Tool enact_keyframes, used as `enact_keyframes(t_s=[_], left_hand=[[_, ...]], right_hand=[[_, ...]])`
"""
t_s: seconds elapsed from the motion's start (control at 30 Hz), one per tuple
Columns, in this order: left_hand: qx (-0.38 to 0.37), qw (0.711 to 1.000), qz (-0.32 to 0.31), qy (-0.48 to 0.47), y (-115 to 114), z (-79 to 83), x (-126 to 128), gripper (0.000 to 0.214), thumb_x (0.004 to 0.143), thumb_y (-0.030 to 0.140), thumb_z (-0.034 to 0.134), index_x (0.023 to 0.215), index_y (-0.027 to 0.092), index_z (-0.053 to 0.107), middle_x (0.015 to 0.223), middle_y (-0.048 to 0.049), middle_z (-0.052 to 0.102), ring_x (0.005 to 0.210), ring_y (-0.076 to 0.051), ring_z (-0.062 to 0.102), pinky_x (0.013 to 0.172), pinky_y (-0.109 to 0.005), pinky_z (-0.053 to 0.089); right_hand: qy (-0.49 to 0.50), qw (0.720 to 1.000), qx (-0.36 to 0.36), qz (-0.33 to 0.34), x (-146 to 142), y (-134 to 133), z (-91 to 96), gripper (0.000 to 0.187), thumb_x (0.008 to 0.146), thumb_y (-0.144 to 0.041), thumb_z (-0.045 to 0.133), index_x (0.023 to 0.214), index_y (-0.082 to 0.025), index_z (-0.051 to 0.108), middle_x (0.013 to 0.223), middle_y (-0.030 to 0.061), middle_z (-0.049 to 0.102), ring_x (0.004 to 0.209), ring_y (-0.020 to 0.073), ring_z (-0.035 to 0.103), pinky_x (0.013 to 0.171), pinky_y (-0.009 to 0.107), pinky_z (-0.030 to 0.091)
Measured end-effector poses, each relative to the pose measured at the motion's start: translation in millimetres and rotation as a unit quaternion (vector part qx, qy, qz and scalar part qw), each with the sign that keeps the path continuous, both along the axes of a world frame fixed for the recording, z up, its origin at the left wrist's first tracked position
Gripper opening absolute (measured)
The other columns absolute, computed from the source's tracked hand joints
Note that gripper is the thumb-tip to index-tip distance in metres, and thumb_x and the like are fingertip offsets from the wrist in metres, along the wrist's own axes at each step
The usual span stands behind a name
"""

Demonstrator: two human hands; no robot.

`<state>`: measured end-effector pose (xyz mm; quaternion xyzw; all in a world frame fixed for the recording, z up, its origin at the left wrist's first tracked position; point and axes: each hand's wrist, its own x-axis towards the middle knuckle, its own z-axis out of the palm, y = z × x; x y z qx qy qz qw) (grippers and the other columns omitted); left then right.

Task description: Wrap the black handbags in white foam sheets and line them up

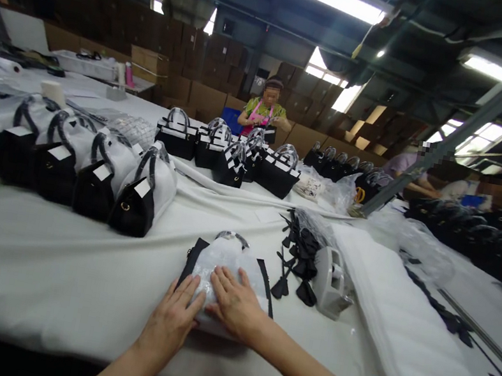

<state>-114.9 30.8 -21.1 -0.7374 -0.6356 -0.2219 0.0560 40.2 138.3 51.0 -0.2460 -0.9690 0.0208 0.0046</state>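
Note:
A black handbag [191, 260] lies near the front edge of the white-covered table, its broad side under translucent white wrapping. Its wrapped handle points away from me. My left hand [176, 308] rests on the lower left of the wrapping, fingers stretched out. Flat across the middle of the wrapping lies my right hand [235, 302], its fingers spread. Both hands press on the handbag without gripping it, and they cover part of its near side. To the right are several black tassel-like leather pieces [300, 255] and a white tape dispenser [332, 283].
Several wrapped black handbags [134, 206] stand in a row at the left. More handbags [277, 173] stand at the back. White foam sheeting [397, 324] covers the right side. A person [267, 113] works across the table. A metal post [430, 161] rises at the right.

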Motion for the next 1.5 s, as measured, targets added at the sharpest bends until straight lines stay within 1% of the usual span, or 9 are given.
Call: enact_keyframes(t_s=[0.2,0.37,0.5,0.6,0.77,0.9,1.1,1.37,1.5], left_hand=[[-0.014,0.998,-0.049,-0.033,5,0.0,-11,0.058,0.073,0.009,0.063,0.128,0.021,0.05,0.142,-0.0125,0.045,0.131,-0.029,0.041,0.107,-0.052,0.037],[-0.05,0.986,-0.074,-0.143,8,16.2,-23,0.032,0.088,0.034,0.053,0.118,0.026,0.061,0.138,-0.0094,0.05,0.128,-0.025,0.046,0.106,-0.046,0.039],[-0.053,0.963,0.032,-0.263,16,32.4,-27,0.04,0.087,0.053,0.046,0.103,0.023,0.067,0.133,-0.0116,0.054,0.125,-0.026,0.049,0.105,-0.042,0.04],[-0.088,0.931,0.108,-0.337,27,34.8,-27,0.062,0.081,0.059,0.052,0.126,0.017,0.05,0.126,-0.0149,0.058,0.116,-0.03,0.055,0.098,-0.045,0.043],[-0.199,0.896,0.103,-0.383,36,26.4,-22,0.058,0.072,0.057,0.059,0.111,0.015,0.055,0.106,-0.0131,0.067,0.102,-0.032,0.062,0.088,-0.041,0.047],[-0.189,0.882,0.087,-0.423,18,22.9,-20,0.057,0.07,0.062,0.059,0.103,0.016,0.057,0.097,-0.0091,0.069,0.094,-0.03,0.064,0.083,-0.039,0.05],[-0.086,0.88,0.083,-0.46,-22,10.9,-38,0.059,0.065,0.051,0.07,0.114,0.02,0.058,0.109,-0.0053,0.068,0.111,-0.029,0.058,0.094,-0.037,0.047],[-0.084,0.88,0.155,-0.441,-49,-44.1,-68,0.046,0.072,0.045,0.063,0.111,0.02,0.062,0.101,-0.0038,0.071,0.1,-0.028,0.063,0.089,-0.038,0.05],[-0.097,0.886,0.091,-0.443,-59,-43.8,-77,0.049,0.074,0.043,0.063,0.117,0.019,0.06,0.114,-0.0068,0.067,0.109,-0.028,0.06,0.096,-0.038,0.047]], right_hand=[[0.076,0.997,-0.011,-0.023,11,-12,-19.3,0.056,0.096,-0.043,0.035,0.143,-0.013,0.035,0.148,0.0136,0.036,0.138,0.0266,0.029,0.114,0.053,0.014],[0.201,0.974,-0.076,-0.078,24,-5,-13.7,0.051,0.096,-0.038,0.034,0.141,-0.013,0.038,0.144,0.0133,0.042,0.136,0.0231,0.034,0.114,0.048,0.024],[0.328,0.891,-0.081,-0.304,58,8,-20.3,0.065,0.089,-0.045,0.046,0.142,-0.008,0.036,0.146,0.0185,0.037,0.138,0.028,0.029,0.113,0.048,0.025],[0.327,0.81,-0.193,-0.447,84,8,-30.1,0.083,0.078,-0.054,0.06,0.139,-0.002,0.038,0.144,0.0238,0.038,0.135,0.0354,0.032,0.112,0.049,0.026],[0.413,0.721,-0.44,-0.34,99,-11,-37.4,0.072,0.083,-0.063,0.049,0.134,-0.013,0.048,0.134,0.0142,0.053,0.125,0.0286,0.048,0.107,0.043,0.035],[0.478,0.728,-0.398,-0.288,101,-25,-35.3,0.078,0.078,-0.057,0.061,0.142,-0.02,0.038,0.145,0.0088,0.041,0.134,0.0281,0.037,0.111,0.043,0.029],[0.484,0.699,-0.491,-0.19,96,-43,-56.0,0.112,0.075,-0.041,0.071,0.149,-0.019,-0.01,0.132,0.0124,0.055,0.111,0.0256,0.059,0.098,0.043,0.045],[0.443,0.819,-0.296,-0.213,54,-47,-97.3,0.078,0.084,-0.033,0.054,0.15,-0.022,0.014,0.148,0.0106,0.037,0.134,0.0268,0.038,0.109,0.047,0.033],[0.414,0.83,-0.292,-0.235,57,-39,-104.0,0.077,0.083,-0.033,0.054,0.149,-0.02,0.018,0.144,0.0116,0.041,0.13,0.0265,0.043,0.107,0.045,0.036]])
